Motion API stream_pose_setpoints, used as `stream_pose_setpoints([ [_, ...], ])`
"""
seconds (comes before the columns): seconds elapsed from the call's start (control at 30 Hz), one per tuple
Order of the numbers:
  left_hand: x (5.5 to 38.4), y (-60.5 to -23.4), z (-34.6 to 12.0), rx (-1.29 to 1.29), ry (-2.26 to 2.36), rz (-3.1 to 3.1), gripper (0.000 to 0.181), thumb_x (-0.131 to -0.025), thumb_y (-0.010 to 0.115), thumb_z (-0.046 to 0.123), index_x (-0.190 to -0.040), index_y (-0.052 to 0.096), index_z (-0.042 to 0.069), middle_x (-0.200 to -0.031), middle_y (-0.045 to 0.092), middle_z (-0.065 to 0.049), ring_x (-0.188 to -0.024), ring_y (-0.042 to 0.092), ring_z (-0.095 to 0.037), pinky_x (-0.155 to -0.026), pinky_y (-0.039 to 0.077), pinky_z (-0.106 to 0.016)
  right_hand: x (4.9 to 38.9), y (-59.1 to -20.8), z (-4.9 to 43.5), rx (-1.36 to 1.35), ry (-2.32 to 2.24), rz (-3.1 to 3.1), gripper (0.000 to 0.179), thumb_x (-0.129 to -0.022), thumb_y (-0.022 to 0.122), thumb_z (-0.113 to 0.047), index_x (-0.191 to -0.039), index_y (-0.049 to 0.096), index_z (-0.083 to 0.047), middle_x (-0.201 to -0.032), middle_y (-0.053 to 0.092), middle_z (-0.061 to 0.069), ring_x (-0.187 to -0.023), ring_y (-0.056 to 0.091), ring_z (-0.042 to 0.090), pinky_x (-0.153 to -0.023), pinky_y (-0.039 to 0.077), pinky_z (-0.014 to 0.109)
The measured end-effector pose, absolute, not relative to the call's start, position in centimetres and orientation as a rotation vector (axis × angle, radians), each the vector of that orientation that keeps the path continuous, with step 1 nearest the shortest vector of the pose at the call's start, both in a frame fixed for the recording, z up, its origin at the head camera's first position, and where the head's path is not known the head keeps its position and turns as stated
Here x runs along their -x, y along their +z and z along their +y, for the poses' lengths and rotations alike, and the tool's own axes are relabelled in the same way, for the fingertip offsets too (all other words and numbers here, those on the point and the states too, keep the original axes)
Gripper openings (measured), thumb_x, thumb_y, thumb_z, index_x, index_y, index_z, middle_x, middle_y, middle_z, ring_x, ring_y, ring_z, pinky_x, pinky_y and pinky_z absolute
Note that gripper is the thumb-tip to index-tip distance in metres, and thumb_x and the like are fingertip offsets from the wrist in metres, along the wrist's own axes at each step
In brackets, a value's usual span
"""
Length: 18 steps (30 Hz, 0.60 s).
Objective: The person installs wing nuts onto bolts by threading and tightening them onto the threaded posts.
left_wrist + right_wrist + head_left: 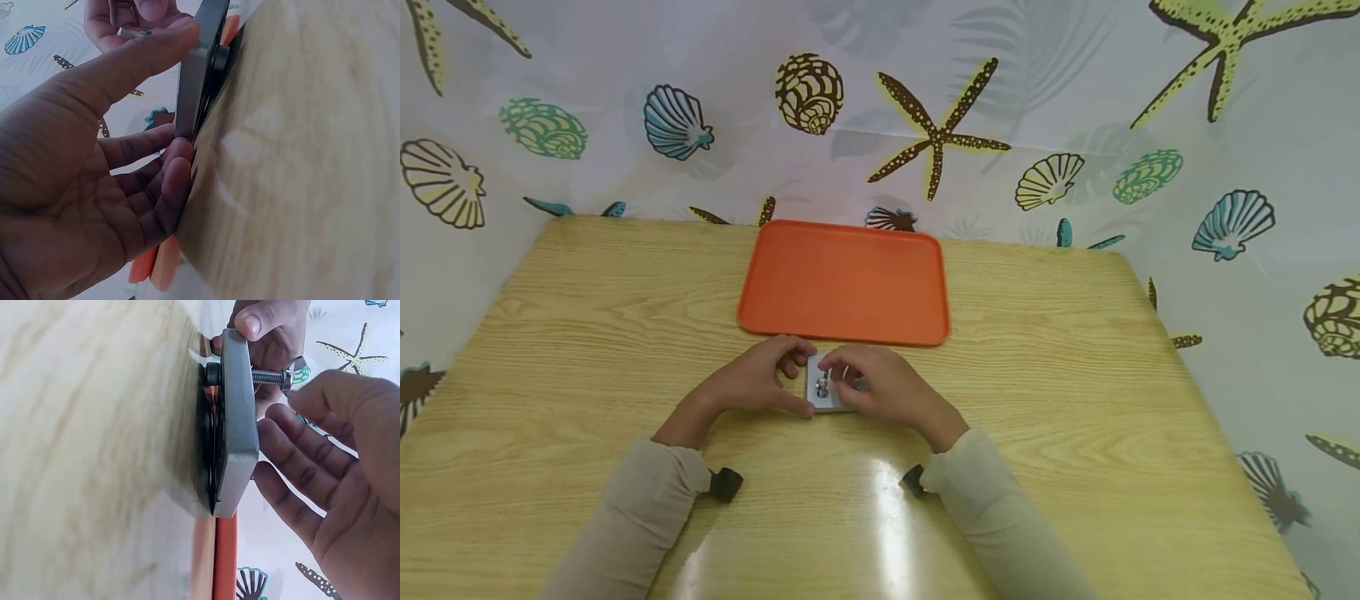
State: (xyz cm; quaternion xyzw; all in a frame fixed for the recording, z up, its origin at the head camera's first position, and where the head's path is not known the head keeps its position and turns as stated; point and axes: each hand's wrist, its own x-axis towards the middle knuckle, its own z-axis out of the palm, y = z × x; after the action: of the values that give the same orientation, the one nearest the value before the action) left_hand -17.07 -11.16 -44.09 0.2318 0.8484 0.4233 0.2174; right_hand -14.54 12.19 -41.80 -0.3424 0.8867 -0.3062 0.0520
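Grey plate edges, near and far, I'm clamping with left fingers; I cannot tell whether right fingers are pinching the bolt; tabletop is leaving room rightward.

An orange tray on a wood-grain table — behind, a white backdrop (seashell-and-starfish print).

Laid out on the counter, with a tray toward the far edge and a block just off its near edge, between left fingers and right fingers. With a bolt and nut upright from the block. Bordered far, left and right by cloth.
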Motion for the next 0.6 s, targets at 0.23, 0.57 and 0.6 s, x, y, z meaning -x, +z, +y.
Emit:
stream_pose_setpoints([
  [0.23, 17.15, -44.03, -11.18, -0.65, 1.164, 2.361, 0.08, -0.072, 0.092, 0.028, -0.136, 0.052, 0.003, -0.122, 0.055, -0.01, -0.106, 0.053, -0.023, -0.083, 0.05, -0.033, 14.57, -41.72, 12.25, 1.065, -0.927, 2.732, 0.013, -0.092, 0.063, -0.007, -0.102, 0.068, -0.013, -0.099, 0.071, -0.001, -0.087, 0.063, 0.011, -0.081, 0.053, 0.027],
  [0.57, 17.1, -44.06, -11.21, -0.648, 1.151, 2.371, 0.079, -0.072, 0.091, 0.029, -0.135, 0.051, 0.003, -0.122, 0.055, -0.01, -0.106, 0.053, -0.023, -0.084, 0.05, -0.034, 14.69, -41.98, 12.02, 1.101, -0.932, 2.718, 0.015, -0.095, 0.066, -0.015, -0.11, 0.067, -0.012, -0.094, 0.07, -0.001, -0.083, 0.064, 0.01, -0.076, 0.055, 0.029],
  [0.6, 17.07, -44.05, -11.2, -0.646, 1.153, 2.369, 0.078, -0.072, 0.091, 0.029, -0.135, 0.052, 0.003, -0.121, 0.055, -0.01, -0.106, 0.053, -0.023, -0.084, 0.05, -0.034, 14.68, -41.95, 12.01, 1.107, -0.937, 2.711, 0.018, -0.095, 0.066, -0.015, -0.113, 0.067, -0.011, -0.094, 0.07, 0.0, -0.083, 0.065, 0.01, -0.075, 0.055, 0.029],
])
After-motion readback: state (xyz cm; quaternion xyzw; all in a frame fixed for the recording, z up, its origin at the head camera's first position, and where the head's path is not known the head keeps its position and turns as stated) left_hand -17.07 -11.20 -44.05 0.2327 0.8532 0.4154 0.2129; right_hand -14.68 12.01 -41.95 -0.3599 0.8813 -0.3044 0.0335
